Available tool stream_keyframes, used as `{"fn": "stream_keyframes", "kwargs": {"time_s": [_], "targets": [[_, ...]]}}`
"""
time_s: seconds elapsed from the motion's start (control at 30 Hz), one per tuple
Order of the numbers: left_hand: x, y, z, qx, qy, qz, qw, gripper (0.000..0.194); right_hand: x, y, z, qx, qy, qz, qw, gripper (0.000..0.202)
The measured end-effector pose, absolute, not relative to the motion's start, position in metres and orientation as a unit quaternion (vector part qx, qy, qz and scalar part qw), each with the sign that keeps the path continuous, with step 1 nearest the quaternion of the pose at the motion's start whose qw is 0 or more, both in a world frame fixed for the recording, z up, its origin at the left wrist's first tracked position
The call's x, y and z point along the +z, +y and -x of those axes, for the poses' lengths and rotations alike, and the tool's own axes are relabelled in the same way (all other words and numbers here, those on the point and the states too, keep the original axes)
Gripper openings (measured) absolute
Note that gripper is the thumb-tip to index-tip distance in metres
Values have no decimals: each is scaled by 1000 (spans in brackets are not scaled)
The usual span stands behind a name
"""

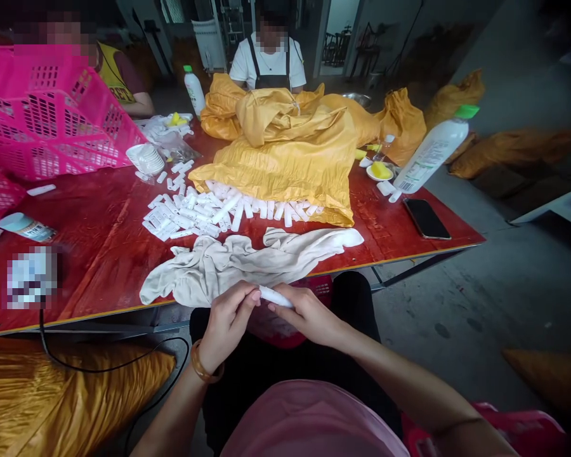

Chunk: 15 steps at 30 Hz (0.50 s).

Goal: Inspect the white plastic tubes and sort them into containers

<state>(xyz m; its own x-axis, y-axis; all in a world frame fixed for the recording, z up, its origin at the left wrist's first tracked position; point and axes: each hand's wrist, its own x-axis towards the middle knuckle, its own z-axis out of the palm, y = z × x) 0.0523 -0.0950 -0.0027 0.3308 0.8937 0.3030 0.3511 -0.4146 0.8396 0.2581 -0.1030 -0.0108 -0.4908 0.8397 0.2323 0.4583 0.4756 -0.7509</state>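
In the head view, my left hand point(229, 315) is nearly closed, thumb and fingers pinching one end of a white piece point(276, 296). My right hand point(309, 312) is curled round the other end. The piece lies slantwise between my hands, over my lap, just off the table's point(95, 266) near edge. Beyond it a crumpled cloth point(247, 263) lies along that edge, and behind the cloth is a pile point(185, 212) of similar white pieces, some at the mouth of a yellow sack point(285, 168). A phone point(427, 218) lies to the right, near a tilted bottle point(433, 152); a pink basket point(52, 114) stands to the left
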Motion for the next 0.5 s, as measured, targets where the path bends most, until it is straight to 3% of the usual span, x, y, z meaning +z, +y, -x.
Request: {"fn": "stream_keyframes", "kwargs": {"time_s": [0.13, 0.23, 0.4, 0.5], "targets": [[2, -103, -68, 413, 497, -657, 387, 34, -23, -101, -253, 64, -838, 475, 262, 24], [1, -103, -81, 436, 523, -575, 454, 39, -32, -100, -253, -55, -841, 485, 233, 29], [-9, -81, -99, 468, 498, -408, 605, 39, -32, -91, -262, -61, -844, 504, 175, 35], [-16, -74, -109, 472, 511, -396, 599, 39, -28, -85, -268, -26, -845, 514, 143, 36]]}}
